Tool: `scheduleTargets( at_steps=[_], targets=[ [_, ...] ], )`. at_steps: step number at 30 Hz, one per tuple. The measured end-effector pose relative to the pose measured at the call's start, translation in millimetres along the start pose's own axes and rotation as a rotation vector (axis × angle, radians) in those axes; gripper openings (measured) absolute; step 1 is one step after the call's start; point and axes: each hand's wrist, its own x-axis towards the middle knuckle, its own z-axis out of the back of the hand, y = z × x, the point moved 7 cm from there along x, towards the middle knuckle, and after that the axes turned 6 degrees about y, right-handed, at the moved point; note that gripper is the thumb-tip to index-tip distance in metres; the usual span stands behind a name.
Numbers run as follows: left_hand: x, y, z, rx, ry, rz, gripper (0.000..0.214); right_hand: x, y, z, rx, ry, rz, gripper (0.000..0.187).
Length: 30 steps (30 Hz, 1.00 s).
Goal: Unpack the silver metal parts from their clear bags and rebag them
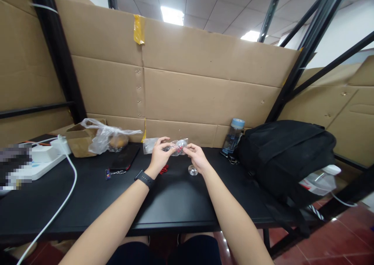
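Note:
Between both hands, above the desk, is a small clear plastic bag (175,144) with something red and silvery inside. My left hand (159,156), with a dark watch on its wrist, pinches the bag's left side. On the other side, the thumb and fingers of my right hand (197,158) close on the bag's right edge. A shiny round metal piece (193,170) lies on the desk just under my right hand. Small red pieces (164,169), partly hidden, lie beside my left hand. Behind that hand rests another clear plastic bag (149,145).
Left on the black desk (175,206) are a power strip (43,167) with a white cable, a cardboard box (80,140), a knotted plastic bag (109,136) and a dark flat case (125,159). A water bottle (232,136) and black backpack (288,156) stand right; cardboard (204,89) walls the back.

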Motion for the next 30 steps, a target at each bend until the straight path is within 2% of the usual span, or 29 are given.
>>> scheduleTargets(
  at_steps=[5, 8, 11, 13, 15, 17, 19, 20, 22, 24, 26, 30],
  targets=[
    [4.7, 13.3, -3.6, 0.034, 0.072, 0.022, 0.026, 3.7, 4.2, 6.8, -0.176, 0.014, 0.055, 0.028],
    [5.7, 19.7, -1.8, 0.104, 0.074, 0.048, 0.026, 7.4, 3.6, 34.5, -0.334, -0.124, 0.044, 0.033],
    [3.7, 28.5, -1.6, 0.207, 0.102, 0.129, 0.025, 2.1, -2.4, 77.6, -0.717, -0.35, -0.129, 0.03],
    [0.4, 35.2, -5.5, 0.272, 0.155, 0.202, 0.025, -5.9, -6.6, 101.6, -0.962, -0.441, -0.277, 0.022],
    [-4.2, 39.2, -12.5, 0.327, 0.214, 0.253, 0.023, -13.5, -8.3, 116.1, -1.063, -0.495, -0.357, 0.016],
    [-9.2, 39.9, -21.8, 0.38, 0.269, 0.282, 0.022, -17.6, -4.3, 118.8, -1.13, -0.534, -0.353, 0.022],
    [-14.3, 39.9, -31.7, 0.432, 0.323, 0.315, 0.022, -13.3, 2.0, 105.7, -1.213, -0.451, -0.259, 0.034],
    [-16.6, 39.7, -36.6, 0.452, 0.352, 0.329, 0.023, -8.5, 2.8, 93.3, -1.228, -0.335, -0.193, 0.038],
    [-19.7, 38.4, -43.8, 0.475, 0.383, 0.336, 0.028, -0.5, -2.4, 61.8, -1.171, -0.006, -0.087, 0.042],
    [-20.2, 35.7, -46.9, 0.482, 0.372, 0.306, 0.034, 1.3, -11.5, 35.1, -1.074, 0.259, -0.061, 0.046],
    [-19.9, 34.4, -47.1, 0.491, 0.354, 0.278, 0.037, 1.8, -18.0, 20.5, -1.07, 0.346, -0.064, 0.048],
    [-20.6, 37.6, -46.5, 0.512, 0.382, 0.283, 0.037, 3.5, -21.3, 7.6, -1.174, 0.309, -0.009, 0.048]
  ],
)
